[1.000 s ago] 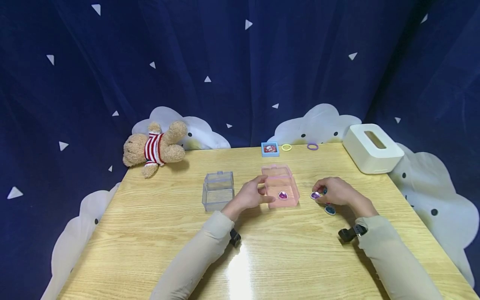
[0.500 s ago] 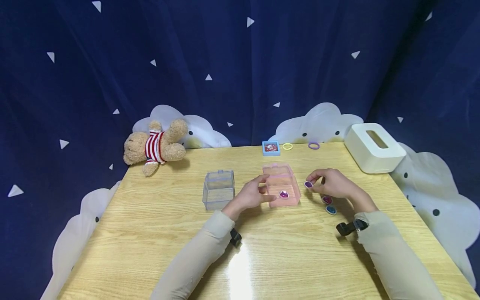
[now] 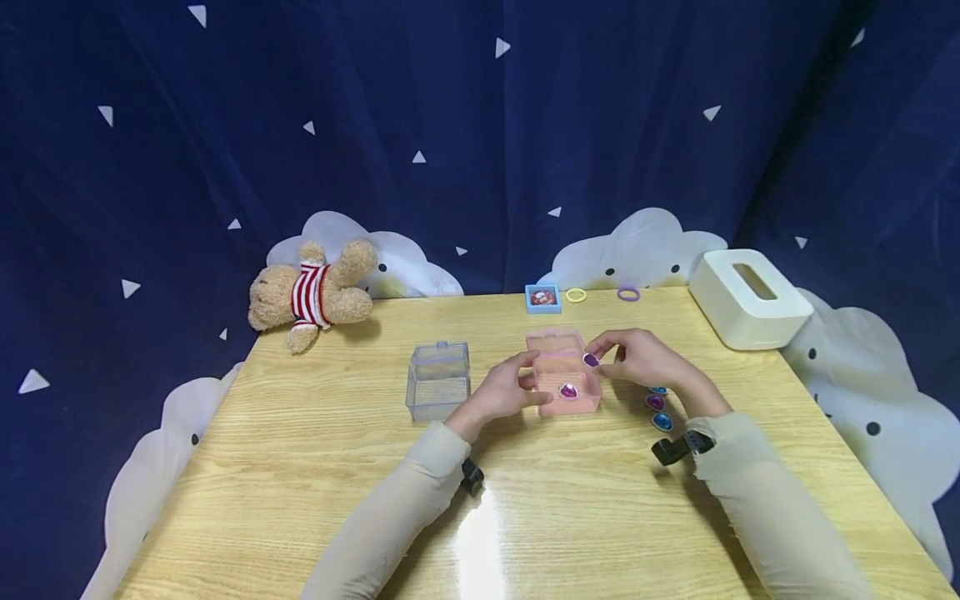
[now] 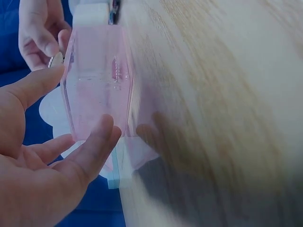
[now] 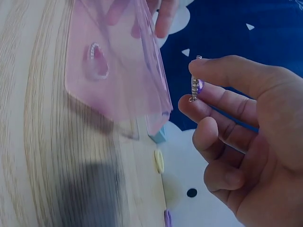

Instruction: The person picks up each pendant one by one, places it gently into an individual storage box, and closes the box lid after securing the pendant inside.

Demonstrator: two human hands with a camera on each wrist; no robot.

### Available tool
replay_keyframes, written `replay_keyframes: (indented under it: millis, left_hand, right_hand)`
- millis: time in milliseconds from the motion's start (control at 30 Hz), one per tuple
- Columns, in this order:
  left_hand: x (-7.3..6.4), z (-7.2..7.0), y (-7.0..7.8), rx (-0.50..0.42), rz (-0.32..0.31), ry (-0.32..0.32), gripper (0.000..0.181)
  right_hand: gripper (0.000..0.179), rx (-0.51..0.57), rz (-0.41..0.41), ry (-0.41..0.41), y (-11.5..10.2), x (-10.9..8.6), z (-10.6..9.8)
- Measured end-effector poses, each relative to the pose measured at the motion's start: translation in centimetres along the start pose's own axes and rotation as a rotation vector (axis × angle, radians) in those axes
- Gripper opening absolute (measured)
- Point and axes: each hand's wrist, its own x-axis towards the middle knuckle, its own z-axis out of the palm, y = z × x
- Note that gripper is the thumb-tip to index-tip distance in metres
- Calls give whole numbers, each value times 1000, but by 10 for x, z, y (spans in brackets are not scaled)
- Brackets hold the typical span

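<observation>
A small pink clear-plastic box (image 3: 581,405) stands with its lid raised, and a magenta gem (image 3: 568,391) with a pale beaded edge lies in it. My left hand (image 3: 504,389) holds the box's left side, thumb toward the front and fingers farther back. Just above the box's right side, my right hand (image 3: 643,363) pinches a purple gem (image 3: 591,360) between thumb and fingertips. In the right wrist view this gem (image 5: 195,85) appears edge-on, apart from the box. Near the right wrist, a magenta gem (image 3: 655,402) and blue gem (image 3: 662,422) lie on the table, another blue one partly hidden.
A grey clear box (image 3: 438,407) with a raised lid stands left of the left hand. Along the back are a teddy bear (image 3: 309,296), blue framed piece (image 3: 543,298), yellow ring (image 3: 576,295) and purple ring (image 3: 628,293). A white tissue box (image 3: 750,312) sits back right.
My right hand has lifted the purple gem from beside the other gems and carried it left to the pink box's right side. The left hand has stayed at the box.
</observation>
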Motion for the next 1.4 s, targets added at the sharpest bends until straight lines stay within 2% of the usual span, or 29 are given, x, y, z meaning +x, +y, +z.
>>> replay_keyframes:
  millis: [367, 500, 1067, 1400]
  left_hand:
    - [-2, 1, -1, 13, -6, 2, 86]
    - [-2, 1, -2, 19, 0, -1, 85]
    - [-1, 0, 0, 6, 16, 1, 85]
    - [-1, 0, 0, 9, 17, 3, 85]
  right_hand:
    - [24, 20, -93, -61, -6, 10, 14]
    - [24, 10, -74, -84, -6, 13, 17]
    - [21, -150, -53, -131, -17, 20, 31]
    - [26, -256, -35, -110, -18, 20, 38]
